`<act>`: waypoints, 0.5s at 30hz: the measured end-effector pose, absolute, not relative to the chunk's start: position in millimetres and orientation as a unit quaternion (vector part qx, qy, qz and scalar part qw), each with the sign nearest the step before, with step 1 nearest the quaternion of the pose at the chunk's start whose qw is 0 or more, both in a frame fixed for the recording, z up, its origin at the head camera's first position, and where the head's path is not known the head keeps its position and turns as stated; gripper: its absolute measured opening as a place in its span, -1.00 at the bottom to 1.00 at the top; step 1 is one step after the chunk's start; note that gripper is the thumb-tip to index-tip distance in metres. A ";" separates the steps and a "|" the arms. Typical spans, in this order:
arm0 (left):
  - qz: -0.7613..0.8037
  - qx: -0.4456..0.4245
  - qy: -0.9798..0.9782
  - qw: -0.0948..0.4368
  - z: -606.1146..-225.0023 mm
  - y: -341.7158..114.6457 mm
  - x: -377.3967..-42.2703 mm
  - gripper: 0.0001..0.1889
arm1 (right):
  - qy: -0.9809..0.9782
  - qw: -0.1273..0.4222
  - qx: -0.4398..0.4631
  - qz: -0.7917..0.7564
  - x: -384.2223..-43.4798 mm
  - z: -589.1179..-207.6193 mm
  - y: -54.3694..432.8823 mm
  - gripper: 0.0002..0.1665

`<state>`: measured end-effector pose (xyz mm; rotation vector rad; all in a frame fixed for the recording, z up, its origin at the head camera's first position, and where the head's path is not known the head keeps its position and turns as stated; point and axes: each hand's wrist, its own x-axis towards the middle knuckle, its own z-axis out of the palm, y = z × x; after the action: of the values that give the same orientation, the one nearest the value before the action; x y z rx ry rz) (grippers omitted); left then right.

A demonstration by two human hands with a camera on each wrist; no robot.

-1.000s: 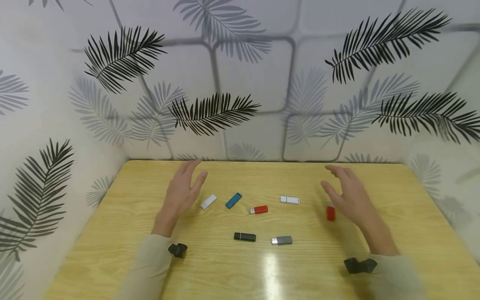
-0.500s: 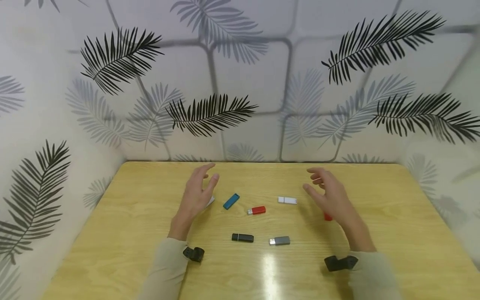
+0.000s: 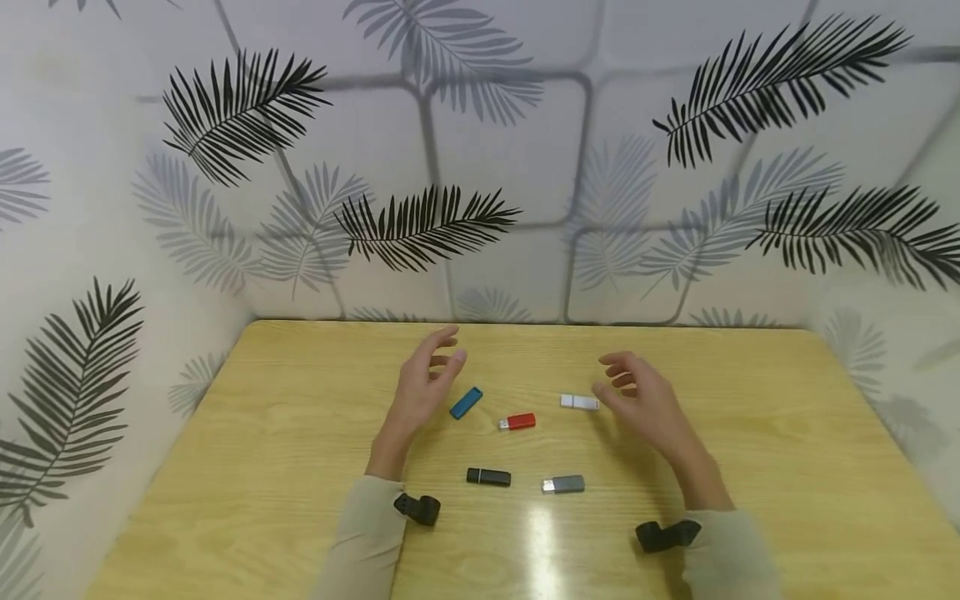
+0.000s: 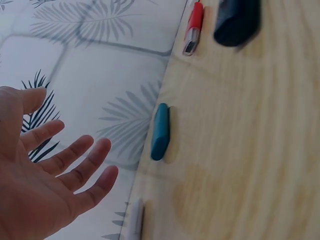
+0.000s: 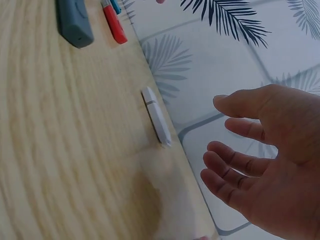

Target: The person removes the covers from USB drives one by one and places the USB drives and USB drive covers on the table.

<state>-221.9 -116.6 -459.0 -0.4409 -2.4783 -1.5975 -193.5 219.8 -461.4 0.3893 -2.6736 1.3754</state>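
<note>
My left hand [image 3: 422, 390] hovers just left of a blue USB stick [image 3: 467, 403], fingers spread and loosely bent, holding nothing. In the left wrist view a white USB stick [image 4: 136, 220] lies below the blue one; in the head view the left hand hides it. My right hand [image 3: 643, 408] hangs over the table with loosely curved fingers, its thumb beside another white USB stick [image 3: 580, 402]. It holds nothing either. Between the hands lies a red USB stick [image 3: 517, 422] with a bare metal plug. Nearer to me are a black USB stick [image 3: 489, 477] and a grey one [image 3: 562, 484].
The sticks lie on a light wooden table [image 3: 225, 467]. A pale wall with leaf patterns [image 3: 510, 275] rises at its back edge and along both sides. Each wrist bears a small black camera, such as the left wrist camera [image 3: 418, 509].
Both hands have moved inward toward each other. The left now covers its white USB stick in the head view, and the right covers a second red one. The visible sticks have stayed put.
</note>
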 end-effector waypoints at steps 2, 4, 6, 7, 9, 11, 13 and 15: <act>-0.542 -0.152 -0.823 0.072 -461.5 -113.8 -221.9 -0.51 | -0.881 0.047 0.125 0.455 -193.3 -464.0 218.1 -0.51; -0.545 -0.158 -0.821 0.071 -464.3 -111.6 -221.6 -0.53 | -0.882 0.041 0.124 0.453 -193.0 -465.7 216.2 -0.50; -0.545 -0.163 -0.820 0.068 -466.9 -109.7 -220.9 -0.54 | -0.885 0.035 0.122 0.447 -193.1 -467.3 214.8 -0.50; -0.547 -0.164 -0.818 0.064 -467.7 -108.7 -220.3 -0.54 | -0.888 0.032 0.121 0.443 -193.1 -467.8 214.0 -0.49; -0.551 -0.165 -0.816 0.059 -469.3 -107.0 -219.0 -0.54 | -0.893 0.026 0.118 0.433 -193.2 -469.0 213.1 -0.50; -0.554 -0.164 -0.814 0.054 -470.5 -106.6 -216.5 -0.54 | -0.899 0.019 0.117 0.421 -193.5 -471.1 211.3 -0.52; -0.557 -0.162 -0.813 0.048 -471.1 -106.0 -214.5 -0.54 | -0.905 0.011 0.113 0.411 -193.6 -472.7 209.5 -0.55; -0.556 -0.165 -0.813 0.043 -471.5 -104.9 -213.2 -0.55 | -0.908 0.005 0.107 0.404 -193.6 -473.7 207.9 -0.58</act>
<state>-213.2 -104.9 -471.5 -0.5040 -2.4869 -1.7011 -193.6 207.9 -473.7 0.3366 -2.8452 1.2667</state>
